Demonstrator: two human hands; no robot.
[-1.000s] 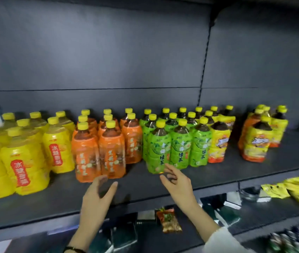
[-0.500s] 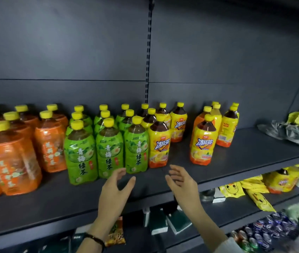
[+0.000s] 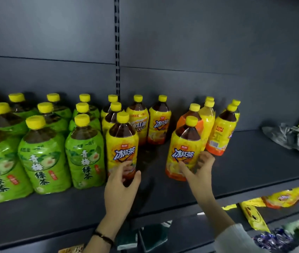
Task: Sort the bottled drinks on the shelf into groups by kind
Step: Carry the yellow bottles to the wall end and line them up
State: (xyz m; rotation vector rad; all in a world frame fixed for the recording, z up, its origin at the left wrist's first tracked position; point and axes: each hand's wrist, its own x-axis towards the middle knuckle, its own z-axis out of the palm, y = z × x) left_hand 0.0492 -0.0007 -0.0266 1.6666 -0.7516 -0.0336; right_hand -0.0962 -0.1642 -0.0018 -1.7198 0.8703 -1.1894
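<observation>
Two bare hands reach for iced black tea bottles at the near edge of a dark shelf (image 3: 254, 161).

The left hand (image 3: 120, 187) curls round the base of the front yellow-labelled bottle (image 3: 122, 143), thumb and fingers on either side of it, though whether the grip is tight cannot be told; this bottle stands upright just right of the green tea bottles (image 3: 42, 154), which fill the left of the shelf in rows. The right hand (image 3: 198, 172) is spread open with its fingertips touching the lower label of a second yellow-labelled bottle (image 3: 184, 148), which stands apart to the right, in front of a small mixed cluster (image 3: 207, 121) of orange and yellow bottles. A crumpled grey bag (image 3: 291, 137) lies at the far right of the shelf.
</observation>
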